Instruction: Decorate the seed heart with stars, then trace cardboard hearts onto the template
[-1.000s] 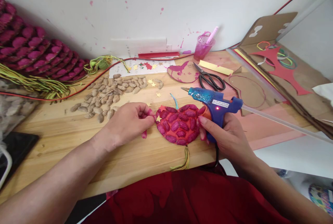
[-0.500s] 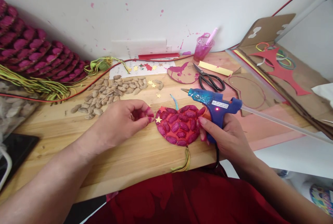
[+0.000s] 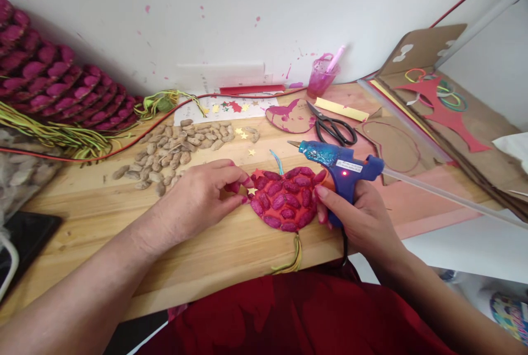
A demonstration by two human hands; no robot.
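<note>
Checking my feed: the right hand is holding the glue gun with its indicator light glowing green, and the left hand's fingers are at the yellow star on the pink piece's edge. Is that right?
One fix: the indicator light glows red, not green, as the head view shows. The right hand does hold the glue gun, and the left hand has its fingers at the yellow star on the edge of the pink piece.

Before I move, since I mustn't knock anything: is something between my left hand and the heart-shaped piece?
Nothing visible: your left hand is at the left edge of the heart-shaped piece, by a yellow star; your right hand holds the glue gun on the opposite side.
</note>
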